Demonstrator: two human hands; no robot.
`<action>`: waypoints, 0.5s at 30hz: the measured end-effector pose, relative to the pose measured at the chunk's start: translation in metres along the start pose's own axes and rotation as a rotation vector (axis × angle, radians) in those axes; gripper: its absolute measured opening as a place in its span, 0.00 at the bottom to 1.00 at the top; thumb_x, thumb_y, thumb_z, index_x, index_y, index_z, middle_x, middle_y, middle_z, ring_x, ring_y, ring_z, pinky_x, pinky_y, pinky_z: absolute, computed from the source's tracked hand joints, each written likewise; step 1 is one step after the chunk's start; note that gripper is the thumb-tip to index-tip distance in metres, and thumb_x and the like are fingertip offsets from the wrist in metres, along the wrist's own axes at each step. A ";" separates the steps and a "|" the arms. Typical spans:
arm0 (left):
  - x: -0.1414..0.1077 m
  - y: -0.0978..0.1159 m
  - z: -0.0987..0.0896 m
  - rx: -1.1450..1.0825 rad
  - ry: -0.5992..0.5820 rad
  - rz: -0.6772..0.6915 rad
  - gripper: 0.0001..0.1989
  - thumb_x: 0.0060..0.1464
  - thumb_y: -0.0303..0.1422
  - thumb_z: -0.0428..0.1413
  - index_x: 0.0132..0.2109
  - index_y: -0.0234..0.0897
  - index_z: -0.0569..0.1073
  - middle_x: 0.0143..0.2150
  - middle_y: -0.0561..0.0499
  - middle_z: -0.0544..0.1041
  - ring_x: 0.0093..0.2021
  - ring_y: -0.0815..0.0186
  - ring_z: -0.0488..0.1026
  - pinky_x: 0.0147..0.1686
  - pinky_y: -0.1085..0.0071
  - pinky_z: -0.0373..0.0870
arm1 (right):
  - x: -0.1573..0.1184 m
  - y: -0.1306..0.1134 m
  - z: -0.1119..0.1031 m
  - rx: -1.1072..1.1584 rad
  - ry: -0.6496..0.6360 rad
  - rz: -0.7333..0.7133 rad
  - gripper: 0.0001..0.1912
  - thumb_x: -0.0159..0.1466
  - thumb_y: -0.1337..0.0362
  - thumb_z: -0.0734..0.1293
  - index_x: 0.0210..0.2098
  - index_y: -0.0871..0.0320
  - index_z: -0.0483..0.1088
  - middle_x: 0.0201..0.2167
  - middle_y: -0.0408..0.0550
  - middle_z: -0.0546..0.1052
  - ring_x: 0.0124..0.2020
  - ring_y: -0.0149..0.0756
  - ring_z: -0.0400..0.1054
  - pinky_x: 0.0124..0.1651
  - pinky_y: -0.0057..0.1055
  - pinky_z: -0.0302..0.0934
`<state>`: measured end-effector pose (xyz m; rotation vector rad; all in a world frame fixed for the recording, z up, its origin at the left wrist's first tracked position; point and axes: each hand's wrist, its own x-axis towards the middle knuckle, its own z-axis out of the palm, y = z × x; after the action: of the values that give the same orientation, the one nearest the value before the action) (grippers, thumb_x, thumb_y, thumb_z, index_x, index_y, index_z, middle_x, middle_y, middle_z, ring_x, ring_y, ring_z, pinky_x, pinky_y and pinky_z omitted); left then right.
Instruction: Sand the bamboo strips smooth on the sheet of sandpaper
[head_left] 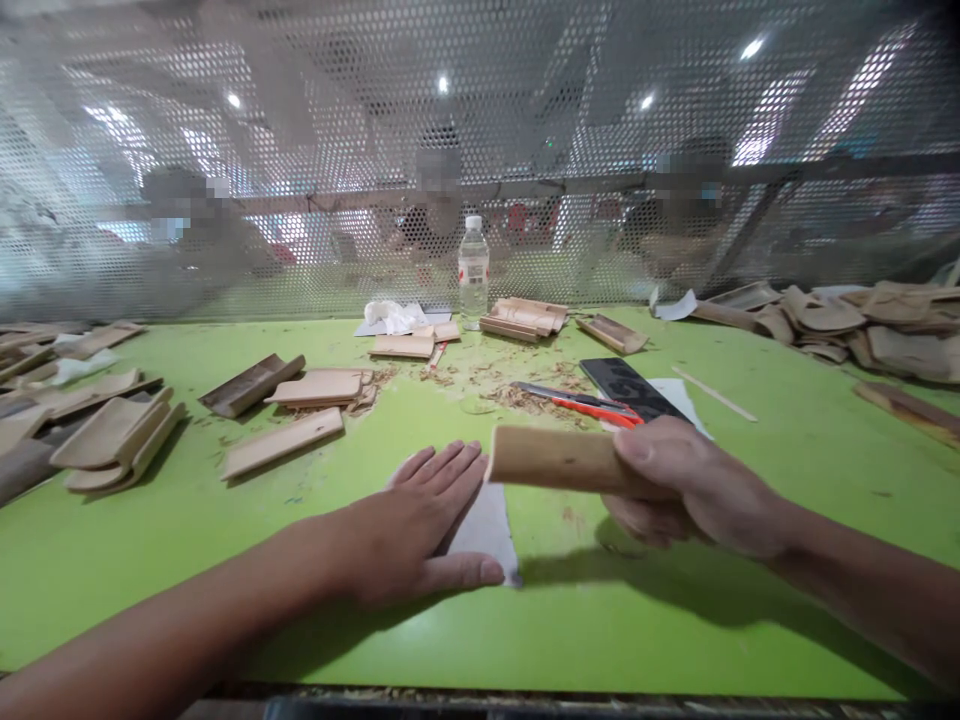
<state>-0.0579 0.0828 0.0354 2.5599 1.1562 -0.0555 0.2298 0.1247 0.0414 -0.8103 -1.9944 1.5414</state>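
Observation:
My left hand (pixel 420 525) lies flat on a pale sheet (pixel 484 535) on the green table, its fingers stretched out. To its right, my right hand (pixel 675 485) grips one end of a curved bamboo piece (pixel 559 460), thumb on top and fingers below. The piece is raised above the table, and its free end points left, close to my left fingertips. Behind it lie a knife with an orange handle (pixel 592 405) and a dark phone-like slab (pixel 637 390), which partly covers a white paper.
Bamboo pieces lie at the left (pixel 112 430), left of centre (pixel 319 387) and in a heap at the right (pixel 892 320). A water bottle (pixel 473 275) stands before a perforated screen (pixel 337 150). Shavings and crumpled tissue (pixel 394 317) lie mid-table. People show dimly behind the screen.

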 end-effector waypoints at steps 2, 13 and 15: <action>0.000 0.001 -0.001 -0.029 -0.064 -0.038 0.49 0.67 0.63 0.43 0.78 0.35 0.37 0.77 0.37 0.38 0.76 0.45 0.37 0.72 0.50 0.38 | 0.001 -0.001 -0.001 0.148 0.056 0.012 0.35 0.70 0.37 0.56 0.15 0.54 0.61 0.09 0.39 0.58 0.11 0.30 0.52 0.17 0.31 0.52; 0.000 0.004 -0.005 -0.079 -0.128 -0.091 0.52 0.67 0.64 0.42 0.77 0.27 0.35 0.76 0.35 0.31 0.76 0.47 0.30 0.73 0.50 0.35 | 0.007 -0.001 -0.007 -0.389 0.120 0.090 0.31 0.69 0.41 0.60 0.18 0.54 0.60 0.14 0.39 0.57 0.16 0.29 0.50 0.21 0.32 0.44; 0.000 0.004 -0.005 -0.074 -0.126 -0.092 0.52 0.67 0.64 0.42 0.77 0.28 0.35 0.77 0.35 0.32 0.76 0.47 0.30 0.73 0.50 0.35 | 0.006 0.000 -0.005 -0.518 -0.013 0.098 0.30 0.69 0.42 0.62 0.19 0.55 0.57 0.17 0.38 0.54 0.18 0.28 0.46 0.22 0.31 0.39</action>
<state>-0.0555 0.0818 0.0407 2.4006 1.2043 -0.1889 0.2296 0.1325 0.0424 -1.1084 -2.4340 1.0812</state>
